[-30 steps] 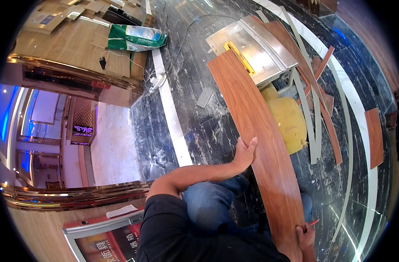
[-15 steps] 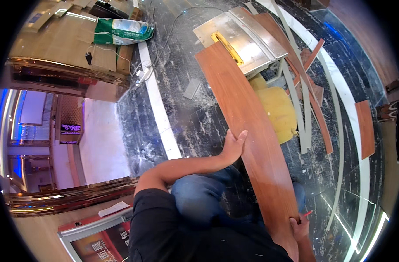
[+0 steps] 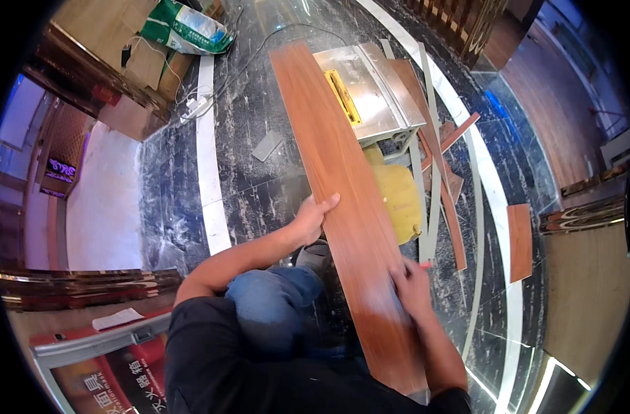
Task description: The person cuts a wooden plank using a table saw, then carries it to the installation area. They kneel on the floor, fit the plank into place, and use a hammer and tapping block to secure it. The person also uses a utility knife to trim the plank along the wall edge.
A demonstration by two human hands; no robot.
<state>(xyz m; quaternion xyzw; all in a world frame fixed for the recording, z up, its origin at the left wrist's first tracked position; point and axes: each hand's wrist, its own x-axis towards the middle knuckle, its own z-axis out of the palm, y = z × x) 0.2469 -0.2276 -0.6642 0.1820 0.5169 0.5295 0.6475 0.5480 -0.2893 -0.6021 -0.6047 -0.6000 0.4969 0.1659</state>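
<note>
A long reddish-brown wood-grain plank [image 3: 356, 207] slants from my lap toward the far side, its far end beside a metal table saw [image 3: 387, 86] with a yellow insert [image 3: 342, 96]. My left hand [image 3: 315, 219] is closed on the plank's left edge, thumb on the top face, fingers underneath. Farther back along the right edge, my right hand [image 3: 413, 286] is closed at the plank's side. A small red tip [image 3: 426, 264] pokes out past its fingers; I cannot make out what it belongs to. Beneath the saw's near side is a yellow rounded object [image 3: 397, 200].
Grey strips [image 3: 432, 159] and reddish plank offcuts [image 3: 449, 207] lie right of the saw. A short plank piece [image 3: 520, 241] is farther right. Left are a grey tile-like piece [image 3: 267, 146], a white power strip [image 3: 196, 107], a cable and a green-white bag [image 3: 187, 27].
The plank's far end has swung left, off the saw's yellow insert to beside the table. My right hand has moved forward along the plank's right edge. The view has shifted too.
</note>
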